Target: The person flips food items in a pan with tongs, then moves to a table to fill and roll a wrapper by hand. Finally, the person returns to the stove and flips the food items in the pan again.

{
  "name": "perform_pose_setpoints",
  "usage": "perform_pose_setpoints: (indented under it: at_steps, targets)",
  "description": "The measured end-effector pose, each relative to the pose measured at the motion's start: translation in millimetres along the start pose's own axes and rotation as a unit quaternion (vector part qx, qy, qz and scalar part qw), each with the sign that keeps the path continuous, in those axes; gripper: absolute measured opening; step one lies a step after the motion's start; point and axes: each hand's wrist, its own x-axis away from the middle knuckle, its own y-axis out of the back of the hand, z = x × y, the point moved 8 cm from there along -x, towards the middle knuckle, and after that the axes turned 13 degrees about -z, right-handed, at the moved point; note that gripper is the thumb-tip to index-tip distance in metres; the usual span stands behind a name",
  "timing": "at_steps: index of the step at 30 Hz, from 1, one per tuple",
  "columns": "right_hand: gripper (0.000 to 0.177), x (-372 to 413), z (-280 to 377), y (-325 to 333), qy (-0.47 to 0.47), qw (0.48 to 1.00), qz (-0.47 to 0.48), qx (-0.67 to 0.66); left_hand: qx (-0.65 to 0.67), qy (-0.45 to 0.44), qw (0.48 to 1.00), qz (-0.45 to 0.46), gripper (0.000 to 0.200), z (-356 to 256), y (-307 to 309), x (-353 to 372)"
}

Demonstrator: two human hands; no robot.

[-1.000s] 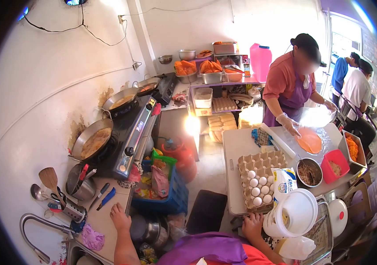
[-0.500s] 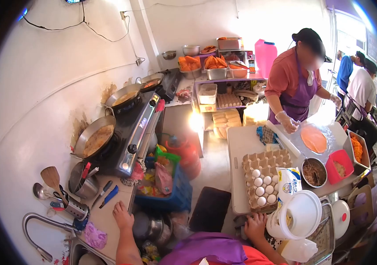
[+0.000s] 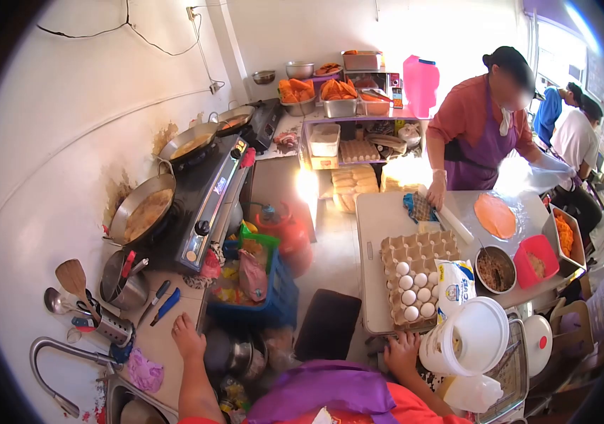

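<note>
My left hand (image 3: pixel 189 335) rests on the counter (image 3: pixel 162 350) by the sink, fingers stretched out and holding nothing. Close to it lie a blue-handled knife (image 3: pixel 166 307) and a dark-handled knife (image 3: pixel 153 299). My right hand (image 3: pixel 403 352) lies with its fingers spread at the near edge of the white table (image 3: pixel 372 268), also holding nothing that I can see. An egg tray (image 3: pixel 420 247) with several white eggs (image 3: pixel 417 291) sits just beyond it. A white bucket (image 3: pixel 473 338) and a printed white bag (image 3: pixel 455 284) stand to its right.
Pans (image 3: pixel 143 206) of frying food sit on the gas stove (image 3: pixel 210 194). A blue crate (image 3: pixel 266 304) and an orange gas cylinder (image 3: pixel 284 240) stand on the floor. Across the table a co-worker (image 3: pixel 478 120) in gloves stands by an orange flattened sheet (image 3: pixel 495 216) and a bowl of filling (image 3: pixel 496 269).
The co-worker's one hand has moved down to the white roll beside the blue cloth; the other lifts clear plastic at the right. My hands stay in place while the view shifts slightly.
</note>
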Motion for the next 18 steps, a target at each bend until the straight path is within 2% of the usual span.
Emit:
perform_pose_setpoints:
  at_steps: [10,11,12,13,15,17,18]
  targets:
    - [0.037,-2,8,15,0.017,0.999,-0.009,-0.046,0.007,0.002,1.000,-0.003,0.090,-1,5,0]
    - [0.039,1,12,-2,-0.004,0.983,0.063,-0.171,0.008,0.003,1.000,-0.004,0.089,-2,5,-5]
    - [0.041,17,17,-20,-0.023,0.946,0.138,-0.292,0.009,0.005,1.000,-0.003,0.089,-2,6,-5]
    - [0.043,36,25,-34,-0.043,0.887,0.216,-0.405,0.008,0.005,1.000,0.003,0.089,-1,5,-2]
    - [0.049,68,51,-48,-0.114,0.733,0.359,-0.566,0.012,-0.001,1.000,-0.012,0.089,0,8,0]
    - [0.055,91,58,-54,-0.152,0.638,0.465,-0.594,0.019,-0.005,1.000,-0.014,0.089,-3,6,3]
    - [0.057,68,67,-37,-0.151,0.639,0.509,-0.557,0.021,-0.004,1.000,-0.011,0.089,-2,5,3]
